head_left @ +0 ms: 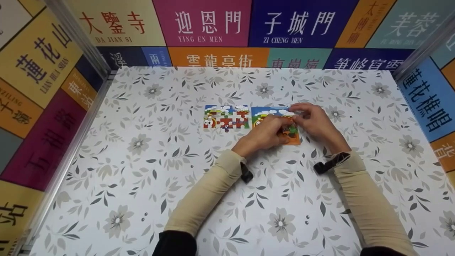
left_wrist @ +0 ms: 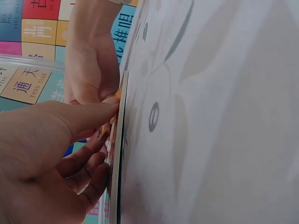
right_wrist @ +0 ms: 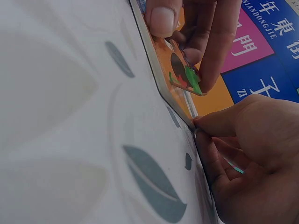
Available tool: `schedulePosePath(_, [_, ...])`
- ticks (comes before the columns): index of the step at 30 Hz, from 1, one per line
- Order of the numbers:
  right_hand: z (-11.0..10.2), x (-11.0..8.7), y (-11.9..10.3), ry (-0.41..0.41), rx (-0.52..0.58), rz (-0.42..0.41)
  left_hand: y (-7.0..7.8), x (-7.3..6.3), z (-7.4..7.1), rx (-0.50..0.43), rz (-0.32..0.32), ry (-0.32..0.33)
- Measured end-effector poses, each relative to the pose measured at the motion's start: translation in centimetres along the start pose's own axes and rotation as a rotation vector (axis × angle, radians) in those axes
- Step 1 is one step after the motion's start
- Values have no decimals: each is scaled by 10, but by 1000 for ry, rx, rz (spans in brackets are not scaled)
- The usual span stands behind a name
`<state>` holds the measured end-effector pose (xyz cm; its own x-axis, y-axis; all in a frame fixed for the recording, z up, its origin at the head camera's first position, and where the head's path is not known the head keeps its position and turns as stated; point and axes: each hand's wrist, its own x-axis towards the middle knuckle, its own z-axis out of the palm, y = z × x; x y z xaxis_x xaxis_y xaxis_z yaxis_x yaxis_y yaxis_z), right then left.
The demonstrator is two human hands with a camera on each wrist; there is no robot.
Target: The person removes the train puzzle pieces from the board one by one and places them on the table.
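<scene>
A flat jigsaw puzzle board (head_left: pixel 293 140) with a blue sky strip and an orange lower corner lies on the table. My left hand (head_left: pixel 268 131) reaches over it, its thumb near the front edge. In the right wrist view, that hand's fingers hold a small green and red puzzle piece (right_wrist: pixel 189 80), tilted over the orange part of the board. My right hand (head_left: pixel 314 119) is at the board's right side. There its thumb and forefinger pinch the edge, as the right wrist view shows. The left hand hides much of the board's middle.
Left of the board lie several loose puzzle pieces (head_left: pixel 209 122), laid close together with gaps showing the table; one small piece (head_left: pixel 226 128) juts out below. The flowered tabletop (head_left: pixel 142 185) is bounded by colourful lettered panels (head_left: pixel 206 21) at the back and sides.
</scene>
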<state>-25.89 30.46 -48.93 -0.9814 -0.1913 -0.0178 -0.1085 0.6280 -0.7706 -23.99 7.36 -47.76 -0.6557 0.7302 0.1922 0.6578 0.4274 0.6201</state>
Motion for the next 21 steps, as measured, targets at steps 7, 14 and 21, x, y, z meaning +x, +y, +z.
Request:
schedulePosePath(7, [0,-1,-2,2,9,2,3,-3,-1,117,-38,-81])
schedulePosePath(14, [0,0,-1,-6,4,-2,5,-3,0,185,-48,-104])
schedulePosePath(21, [0,1,0,-7,7,3,5,-4,0,189,-76,-121])
